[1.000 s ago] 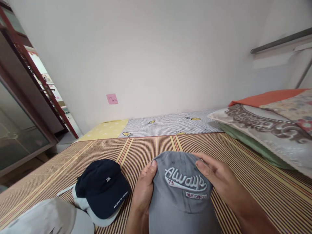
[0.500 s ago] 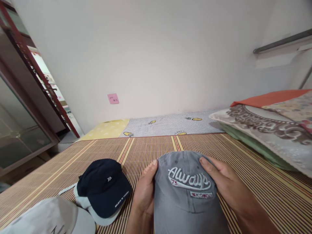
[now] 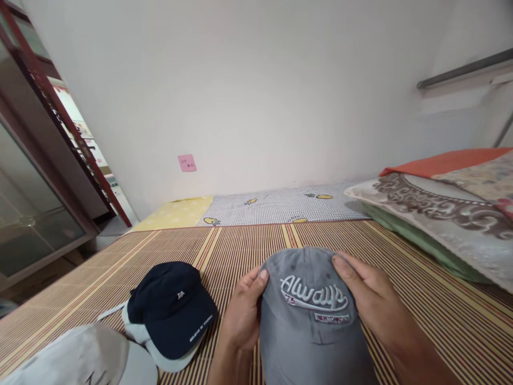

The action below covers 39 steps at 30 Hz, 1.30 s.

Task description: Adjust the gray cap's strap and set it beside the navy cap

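A grey baseball cap (image 3: 310, 326) with white "Always" lettering sits low in the middle of the view, over a striped bamboo mat (image 3: 248, 246). My left hand (image 3: 242, 315) grips its left side, thumb on the crown. On the crown's right side rests my right hand (image 3: 371, 302), fingers curved over the fabric. A navy cap (image 3: 172, 307) lies on a pale cap to the left, apart from my hands.
A light grey cap (image 3: 80, 358) lies at the bottom left corner. Stacked pillows (image 3: 436, 214) fill the right side of the bed. A checked sheet (image 3: 276, 206) runs along the white wall. A glass door (image 3: 36, 214) stands at the left.
The grey cap has shifted slightly right and down between my hands. My left thumb has slid further onto the crown.
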Available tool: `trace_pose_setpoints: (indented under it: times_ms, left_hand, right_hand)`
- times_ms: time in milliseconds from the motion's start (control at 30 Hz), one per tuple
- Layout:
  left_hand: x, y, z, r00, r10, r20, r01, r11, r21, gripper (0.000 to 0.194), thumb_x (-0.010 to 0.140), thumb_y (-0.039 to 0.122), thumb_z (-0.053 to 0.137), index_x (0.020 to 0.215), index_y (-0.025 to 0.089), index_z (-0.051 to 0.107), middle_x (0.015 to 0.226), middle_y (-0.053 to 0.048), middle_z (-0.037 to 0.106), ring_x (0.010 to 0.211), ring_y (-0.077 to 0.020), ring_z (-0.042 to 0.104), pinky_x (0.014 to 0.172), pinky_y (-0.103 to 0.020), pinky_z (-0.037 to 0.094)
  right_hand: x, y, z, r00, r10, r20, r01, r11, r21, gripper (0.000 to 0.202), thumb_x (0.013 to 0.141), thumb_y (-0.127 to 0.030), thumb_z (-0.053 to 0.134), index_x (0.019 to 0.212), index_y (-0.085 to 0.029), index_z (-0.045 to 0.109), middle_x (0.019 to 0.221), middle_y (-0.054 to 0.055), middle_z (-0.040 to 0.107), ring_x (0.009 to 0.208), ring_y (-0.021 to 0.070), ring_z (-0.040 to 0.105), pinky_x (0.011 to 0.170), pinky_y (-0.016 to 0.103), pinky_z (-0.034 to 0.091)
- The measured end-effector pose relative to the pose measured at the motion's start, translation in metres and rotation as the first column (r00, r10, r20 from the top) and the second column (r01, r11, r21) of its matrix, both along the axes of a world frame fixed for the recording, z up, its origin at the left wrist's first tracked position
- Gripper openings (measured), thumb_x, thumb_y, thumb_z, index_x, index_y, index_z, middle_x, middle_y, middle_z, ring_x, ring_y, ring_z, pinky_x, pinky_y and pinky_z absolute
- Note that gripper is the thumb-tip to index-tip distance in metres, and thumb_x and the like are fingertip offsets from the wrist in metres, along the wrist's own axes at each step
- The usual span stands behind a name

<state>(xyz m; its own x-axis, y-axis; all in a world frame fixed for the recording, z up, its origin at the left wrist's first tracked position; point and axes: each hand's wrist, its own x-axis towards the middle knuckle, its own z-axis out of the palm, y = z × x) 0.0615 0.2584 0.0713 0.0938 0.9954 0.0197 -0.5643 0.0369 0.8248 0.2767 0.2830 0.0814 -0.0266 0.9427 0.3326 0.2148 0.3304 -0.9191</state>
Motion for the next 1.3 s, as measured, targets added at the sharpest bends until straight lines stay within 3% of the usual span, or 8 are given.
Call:
trace_pose_setpoints:
  times_ms: [200, 400, 500, 667, 833, 1033, 1167, 1300]
  left_hand:
    - [0.002, -0.001, 0.003, 0.996, 0.019, 0.086, -0.017, 1.000, -0.027, 0.028, 0.084, 0.031, 0.083, 0.106, 0.014, 0.081, 0.100, -0.012, 0.084, 0.105, -0.0277, 0.077, 0.105, -0.038, 0.054]
    - [-0.003, 0.000, 0.002, 0.979, 0.174, 0.104, -0.166, 0.983, -0.083, 0.025, 0.077, 0.035, 0.090, 0.092, 0.018, 0.080, 0.091, -0.005, 0.084, 0.099, -0.0246, 0.078, 0.104, -0.036, 0.056]
    - [-0.006, 0.002, 0.002, 0.973, 0.219, 0.078, -0.212, 0.973, -0.095, 0.031, 0.072, 0.039, 0.093, 0.093, 0.019, 0.080, 0.090, -0.003, 0.084, 0.098, -0.0236, 0.078, 0.102, -0.034, 0.056]
    - [-0.008, 0.003, 0.000, 0.955, 0.294, 0.035, -0.288, 0.950, -0.120, 0.029, 0.072, 0.037, 0.093, 0.093, 0.021, 0.080, 0.094, -0.002, 0.084, 0.102, -0.0204, 0.078, 0.104, -0.028, 0.054]
    - [-0.021, 0.008, -0.011, 0.942, 0.328, 0.073, -0.305, 0.925, -0.225, 0.026, 0.080, 0.032, 0.087, 0.104, 0.025, 0.080, 0.119, -0.005, 0.082, 0.128, -0.0227, 0.068, 0.114, -0.032, 0.050]
    - [-0.032, 0.016, -0.023, 0.909, 0.386, 0.159, -0.358, 0.917, -0.176, 0.041, 0.088, 0.034, 0.078, 0.128, 0.031, 0.073, 0.142, -0.004, 0.071, 0.146, -0.0248, 0.052, 0.119, -0.040, 0.048]
    - [-0.026, 0.013, -0.013, 0.876, 0.466, 0.128, -0.431, 0.873, -0.230, 0.026, 0.087, 0.031, 0.079, 0.113, 0.027, 0.079, 0.136, -0.003, 0.075, 0.146, -0.0222, 0.053, 0.120, -0.034, 0.046]
    - [-0.023, 0.012, -0.008, 0.854, 0.506, 0.123, -0.467, 0.848, -0.250, 0.011, 0.088, 0.027, 0.079, 0.098, 0.026, 0.082, 0.134, -0.002, 0.076, 0.143, -0.0184, 0.055, 0.120, -0.026, 0.042]
  right_hand:
    - [0.000, 0.000, 0.000, 1.000, -0.017, -0.025, 0.017, 1.000, 0.010, 0.058, 0.093, -0.072, 0.054, 0.114, -0.024, 0.078, 0.116, 0.011, 0.080, 0.114, 0.0344, 0.070, 0.103, 0.048, 0.055]
    - [0.002, -0.003, 0.002, 0.991, 0.120, -0.062, -0.122, 0.992, -0.028, 0.057, 0.098, -0.068, 0.049, 0.128, -0.027, 0.072, 0.133, 0.010, 0.075, 0.129, 0.0321, 0.064, 0.118, 0.052, 0.046]
    - [0.002, -0.002, -0.001, 0.991, 0.115, -0.063, -0.116, 0.993, 0.000, 0.054, 0.099, -0.067, 0.049, 0.129, -0.028, 0.071, 0.137, 0.009, 0.073, 0.131, 0.0316, 0.063, 0.121, 0.055, 0.041]
    - [0.002, 0.001, -0.005, 0.995, 0.093, -0.031, -0.094, 0.995, -0.031, 0.056, 0.097, -0.069, 0.052, 0.130, -0.028, 0.069, 0.138, 0.010, 0.073, 0.131, 0.0327, 0.063, 0.123, 0.060, 0.038]
    - [0.000, -0.001, 0.000, 0.996, 0.086, -0.040, -0.088, 0.995, -0.048, 0.056, 0.094, -0.071, 0.055, 0.129, -0.031, 0.071, 0.138, 0.009, 0.073, 0.133, 0.0340, 0.062, 0.120, 0.059, 0.043]
    - [0.002, -0.001, -0.009, 0.932, 0.217, -0.291, -0.257, 0.961, -0.106, 0.061, 0.099, -0.073, 0.042, 0.131, -0.032, 0.072, 0.137, 0.010, 0.074, 0.126, 0.0318, 0.069, 0.108, 0.052, 0.057]
    - [0.002, 0.006, -0.018, 0.931, 0.238, -0.279, -0.267, 0.961, -0.074, 0.060, 0.102, -0.069, 0.038, 0.138, -0.030, 0.067, 0.144, 0.012, 0.069, 0.129, 0.0309, 0.066, 0.113, 0.055, 0.052]
    - [-0.002, 0.005, -0.011, 0.968, 0.169, -0.187, -0.180, 0.983, -0.045, 0.061, 0.100, -0.070, 0.042, 0.134, -0.027, 0.068, 0.140, 0.013, 0.071, 0.129, 0.0316, 0.066, 0.117, 0.058, 0.047]
